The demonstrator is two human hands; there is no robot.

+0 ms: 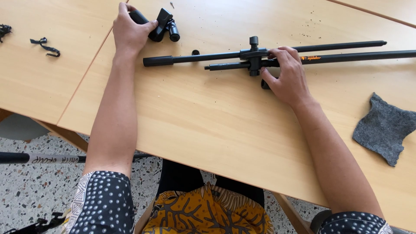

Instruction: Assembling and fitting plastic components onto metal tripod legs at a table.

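Note:
A black microphone stand boom lies across the wooden table [195, 121]: two long tubes [346, 50] joined by a clamp with a knob [254, 55]. My right hand [287, 76] grips the tubes just right of that clamp, thumb underneath near a small black knob. My left hand [129, 31] rests at the far left of the table, closed over a black microphone clip [162, 25] with a short cylindrical end. A small black cap [195, 52] lies beside the upper tube.
A grey felt cloth [385, 128] lies at the right. Black cable ties [46, 46] sit on the adjoining table at left. Below the table edge a black pole [39, 158] lies on the speckled floor. Dark crumbs are scattered near the far edge.

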